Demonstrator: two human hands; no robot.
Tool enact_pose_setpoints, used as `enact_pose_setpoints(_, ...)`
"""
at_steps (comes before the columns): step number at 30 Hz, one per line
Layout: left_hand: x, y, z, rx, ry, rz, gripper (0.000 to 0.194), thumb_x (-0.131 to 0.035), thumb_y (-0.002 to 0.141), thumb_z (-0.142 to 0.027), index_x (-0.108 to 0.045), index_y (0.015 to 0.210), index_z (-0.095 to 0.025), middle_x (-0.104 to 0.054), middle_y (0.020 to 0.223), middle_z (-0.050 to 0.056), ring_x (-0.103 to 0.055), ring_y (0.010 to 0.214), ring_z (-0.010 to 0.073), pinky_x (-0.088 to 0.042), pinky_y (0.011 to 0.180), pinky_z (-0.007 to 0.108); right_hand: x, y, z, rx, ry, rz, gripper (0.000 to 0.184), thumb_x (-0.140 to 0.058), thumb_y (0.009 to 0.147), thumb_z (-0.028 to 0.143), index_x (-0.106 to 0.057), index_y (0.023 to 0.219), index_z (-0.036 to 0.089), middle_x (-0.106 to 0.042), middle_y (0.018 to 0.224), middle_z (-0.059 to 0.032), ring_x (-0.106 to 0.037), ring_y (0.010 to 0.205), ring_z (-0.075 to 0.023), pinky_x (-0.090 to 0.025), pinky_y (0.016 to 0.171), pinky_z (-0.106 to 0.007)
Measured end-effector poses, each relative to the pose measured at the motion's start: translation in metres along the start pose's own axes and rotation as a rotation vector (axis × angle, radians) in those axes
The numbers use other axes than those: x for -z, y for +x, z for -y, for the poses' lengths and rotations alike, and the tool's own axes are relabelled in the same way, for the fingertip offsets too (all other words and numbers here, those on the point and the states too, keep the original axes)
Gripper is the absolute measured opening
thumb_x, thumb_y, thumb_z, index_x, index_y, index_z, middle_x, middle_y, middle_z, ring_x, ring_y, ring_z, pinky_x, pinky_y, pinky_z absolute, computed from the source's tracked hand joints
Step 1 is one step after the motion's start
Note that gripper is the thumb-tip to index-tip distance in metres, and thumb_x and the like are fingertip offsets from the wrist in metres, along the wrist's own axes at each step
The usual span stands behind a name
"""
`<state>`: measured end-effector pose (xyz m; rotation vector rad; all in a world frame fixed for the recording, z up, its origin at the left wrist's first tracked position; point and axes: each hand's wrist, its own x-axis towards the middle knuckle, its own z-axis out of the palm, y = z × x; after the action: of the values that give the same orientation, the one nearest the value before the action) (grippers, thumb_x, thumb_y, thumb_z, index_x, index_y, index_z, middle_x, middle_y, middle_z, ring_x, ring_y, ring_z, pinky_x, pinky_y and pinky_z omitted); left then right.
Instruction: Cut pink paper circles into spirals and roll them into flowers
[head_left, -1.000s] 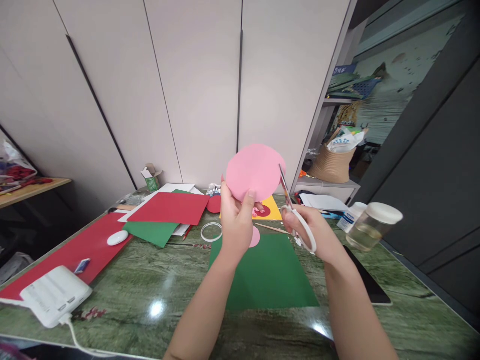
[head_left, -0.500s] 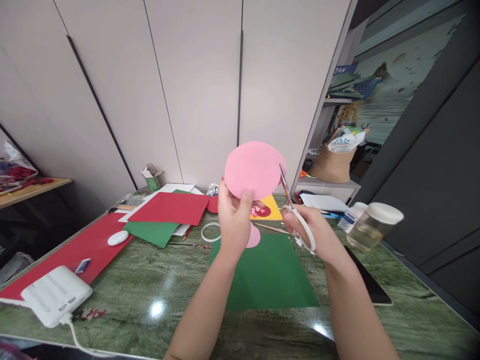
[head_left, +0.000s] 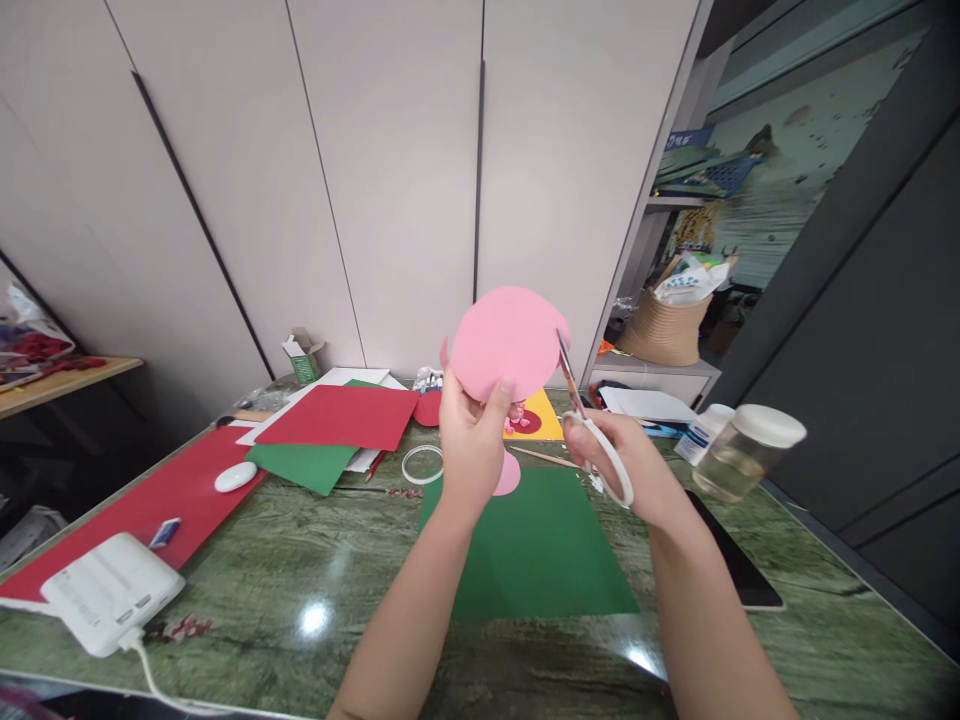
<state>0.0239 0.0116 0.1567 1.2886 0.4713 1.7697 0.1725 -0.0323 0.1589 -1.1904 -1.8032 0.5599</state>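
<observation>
A round piece of pink paper (head_left: 504, 340) is pinched near its lower edge by my left hand (head_left: 474, 430), thumb in front and fingers behind. My right hand (head_left: 626, 455) grips a pair of scissors (head_left: 577, 390) with white handles. The scissor blades point up and meet the disc's right edge. At the disc's left a small pink curl shows behind it. Below my left hand, a smaller pink paper piece (head_left: 508, 473) lies at the top of a green sheet (head_left: 536, 550). Small pink bits sit on a dark red circle (head_left: 534, 423) over yellow paper.
Red sheets (head_left: 337, 415) and green paper lie at the left, with a white oval mouse (head_left: 235, 476) and a white power bank (head_left: 112, 592). A roll of tape (head_left: 422, 464) is beside my left wrist. A lidded jar (head_left: 746, 455) and a black tablet (head_left: 739, 560) are on the right.
The pink disc has turned and shifted slightly in my left hand, and a pink curl now shows at its left. My right hand and the scissors stay almost in place.
</observation>
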Motion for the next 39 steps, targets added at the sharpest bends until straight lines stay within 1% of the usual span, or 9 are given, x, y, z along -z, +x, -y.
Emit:
enact_pose_setpoints(3, 0.0004, -0.0011, -0.0010, 0.009, 0.009, 0.032, 0.027, -0.061, 0.081, -0.031, -0.048, 0.103, -0.020, -0.056, 0.081, 0.000, -0.052, 0.058, 0.0067, -0.048, 0.055, 0.020, 0.0006, 0.0000, -0.0008, -0.005, -0.009, -0.008, 0.039, -0.045, 0.087, 0.046, -0.040, 0.059, 0.019, -0.038, 0.058, 0.0036, -0.034, 0.055, -0.0101, -0.027, 0.051, -0.024)
enact_pose_setpoints(5, 0.0003, -0.0014, -0.0019, 0.009, 0.011, 0.035, 0.027, -0.061, 0.082, -0.030, -0.047, 0.103, -0.020, -0.056, 0.083, 0.000, -0.052, 0.058, 0.0062, -0.048, 0.056, 0.020, 0.0008, 0.0001, -0.0013, -0.018, -0.012, -0.009, 0.039, -0.047, 0.086, 0.045, -0.041, 0.059, 0.019, -0.037, 0.058, 0.0039, -0.034, 0.055, -0.0100, -0.026, 0.051, -0.024)
enact_pose_setpoints(9, -0.0002, -0.0010, -0.0032, -0.009, 0.007, 0.014, 0.029, -0.062, 0.081, -0.029, -0.048, 0.105, -0.020, -0.057, 0.092, 0.002, -0.052, 0.059, 0.0052, -0.048, 0.055, 0.019, 0.0007, 0.0003, -0.0029, -0.029, -0.005, -0.015, 0.038, -0.050, 0.085, 0.044, -0.040, 0.059, 0.019, -0.037, 0.057, 0.0043, -0.034, 0.055, -0.0099, -0.026, 0.051, -0.024)
enact_pose_setpoints(12, -0.0003, -0.0005, -0.0036, -0.021, -0.008, -0.005, 0.031, -0.063, 0.080, -0.028, -0.048, 0.106, -0.020, -0.057, 0.091, 0.002, -0.052, 0.058, 0.0047, -0.048, 0.055, 0.018, 0.0005, 0.0005, -0.0042, -0.040, 0.000, -0.007, 0.039, -0.050, 0.085, 0.044, -0.039, 0.058, 0.019, -0.037, 0.057, 0.0041, -0.033, 0.055, -0.0100, -0.026, 0.050, -0.024)
enact_pose_setpoints(17, -0.0004, -0.0002, -0.0035, -0.031, 0.023, -0.030, 0.032, -0.062, 0.081, -0.032, -0.048, 0.106, -0.020, -0.057, 0.088, 0.002, -0.054, 0.060, 0.0069, -0.049, 0.055, 0.020, 0.0004, 0.0005, -0.0046, -0.051, 0.005, -0.005, 0.039, -0.050, 0.084, 0.047, -0.039, 0.058, 0.019, -0.036, 0.057, 0.0038, -0.033, 0.054, -0.0103, -0.026, 0.050, -0.024)
enact_pose_setpoints(21, -0.0010, -0.0004, -0.0029, -0.033, 0.004, -0.033, 0.033, -0.062, 0.081, -0.032, -0.047, 0.109, -0.021, -0.057, 0.089, 0.003, -0.056, 0.065, 0.0086, -0.051, 0.057, 0.021, 0.0002, 0.0006, -0.0029, -0.049, 0.015, -0.001, 0.038, -0.051, 0.083, 0.045, -0.039, 0.058, 0.019, -0.037, 0.057, 0.0039, -0.033, 0.054, -0.0100, -0.027, 0.050, -0.023)
enact_pose_setpoints(26, 0.0000, -0.0003, -0.0025, -0.028, -0.066, 0.005, 0.031, -0.061, 0.082, -0.028, -0.047, 0.109, -0.022, -0.057, 0.094, 0.003, -0.055, 0.063, 0.0066, -0.052, 0.058, 0.020, 0.0004, 0.0003, -0.0015, -0.048, -0.003, 0.005, 0.038, -0.050, 0.084, 0.045, -0.039, 0.058, 0.019, -0.037, 0.056, 0.0038, -0.033, 0.054, -0.0101, -0.026, 0.049, -0.023)
enact_pose_setpoints(32, 0.0041, 0.0014, -0.0062, -0.013, -0.013, 0.086, 0.031, -0.059, 0.083, -0.029, -0.046, 0.110, -0.022, -0.055, 0.091, 0.003, -0.053, 0.058, 0.0065, -0.053, 0.059, 0.023, 0.0014, -0.0002, -0.0005, -0.029, 0.021, -0.009, 0.041, -0.045, 0.086, 0.049, -0.041, 0.059, 0.019, -0.039, 0.058, 0.0031, -0.033, 0.055, -0.0104, -0.028, 0.051, -0.024)
enact_pose_setpoints(39, 0.0045, 0.0020, -0.0080, -0.018, -0.002, 0.080, 0.030, -0.059, 0.083, -0.030, -0.046, 0.108, -0.023, -0.055, 0.100, 0.005, -0.053, 0.059, 0.0059, -0.054, 0.059, 0.023, 0.0011, 0.0005, -0.0040, -0.029, 0.016, 0.011, 0.040, -0.047, 0.085, 0.049, -0.039, 0.060, 0.019, -0.037, 0.058, 0.0030, -0.032, 0.055, -0.0107, -0.026, 0.049, -0.023)
